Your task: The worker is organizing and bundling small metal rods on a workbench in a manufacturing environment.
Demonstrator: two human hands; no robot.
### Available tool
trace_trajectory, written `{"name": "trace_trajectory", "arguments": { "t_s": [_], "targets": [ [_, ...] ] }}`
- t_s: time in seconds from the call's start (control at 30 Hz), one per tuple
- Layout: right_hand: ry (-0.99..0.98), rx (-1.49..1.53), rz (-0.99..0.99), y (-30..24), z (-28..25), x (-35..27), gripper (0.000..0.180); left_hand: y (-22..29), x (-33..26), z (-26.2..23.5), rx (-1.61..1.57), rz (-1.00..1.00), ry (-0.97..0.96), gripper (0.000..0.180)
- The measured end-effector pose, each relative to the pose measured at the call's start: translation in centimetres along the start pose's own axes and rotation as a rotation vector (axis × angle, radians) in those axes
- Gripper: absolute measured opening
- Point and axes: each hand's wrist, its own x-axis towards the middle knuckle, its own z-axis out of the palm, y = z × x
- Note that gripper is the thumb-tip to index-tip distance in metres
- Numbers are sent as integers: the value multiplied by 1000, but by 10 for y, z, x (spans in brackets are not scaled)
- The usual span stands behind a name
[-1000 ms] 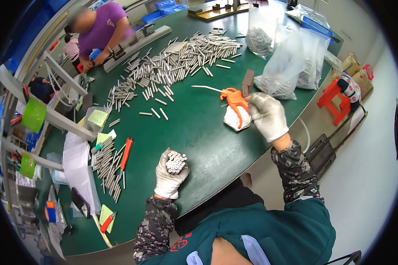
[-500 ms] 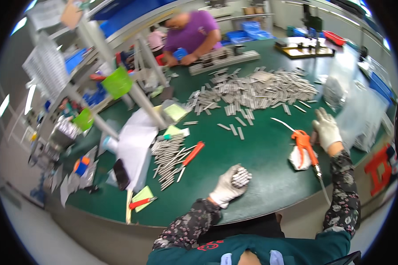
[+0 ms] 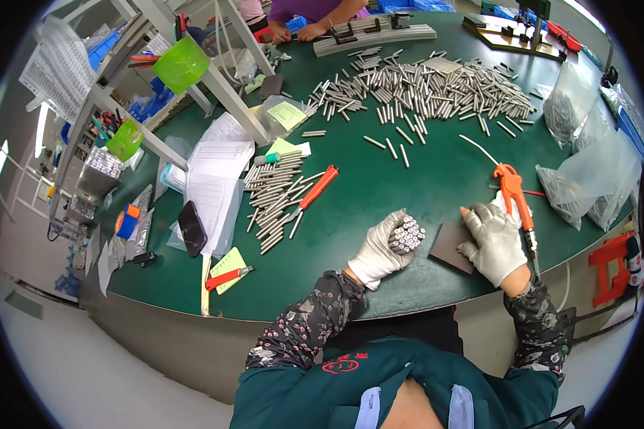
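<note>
My left hand (image 3: 377, 255), in a white glove, is closed round a bundle of short metal rods (image 3: 407, 236); their round ends face up and to the right. To its right, my gloved right hand (image 3: 495, 239) grips the right side of a flat dark brown plate (image 3: 451, 247), thumb and fingers at its edge. The plate is at the tabletop, and part of it is hidden under the hand. Just beyond that hand lies an orange air blow gun (image 3: 513, 189) with a thin curved nozzle and a hose.
A large pile of metal rods (image 3: 422, 89) covers the far middle. More rods (image 3: 273, 193) lie left, beside a red-handled cutter (image 3: 319, 187), papers (image 3: 218, 164) and a phone (image 3: 192, 229). Plastic bags (image 3: 587, 179) stand right. Another person's hands (image 3: 310, 32) work by a metal rail (image 3: 376, 37).
My right hand has come down and left from beside the air gun, and the brown plate now shows at it. My left hand still holds the rods. The view has tilted downward.
</note>
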Motion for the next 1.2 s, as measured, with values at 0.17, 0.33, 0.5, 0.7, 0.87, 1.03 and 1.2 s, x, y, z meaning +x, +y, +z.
{"name": "trace_trajectory", "arguments": {
  "t_s": [0.17,0.33,0.5,0.7,0.87,1.03,1.2],
  "targets": [
    [141,-47,-127,-8,23,-23,68,16,-4,1,69,-49,29,61],
    [448,214,-173,-21,16,-16,58,15,-4,-1,-14,-42,32,58],
    [494,279,-340,-31,25,9,55,12,-2,-4,-302,-277,40,63],
    [492,320,-409,-39,25,10,52,28,1,0,-40,-217,-2,62],
    [537,206,55,-19,27,21,51,6,-3,-7,15,-130,17,63],
    [488,189,51,-21,34,23,47,14,-6,-4,-78,-124,25,64],
    [481,409,-375,-40,36,3,50,21,-2,-5,387,115,-38,69]
  ]
}}
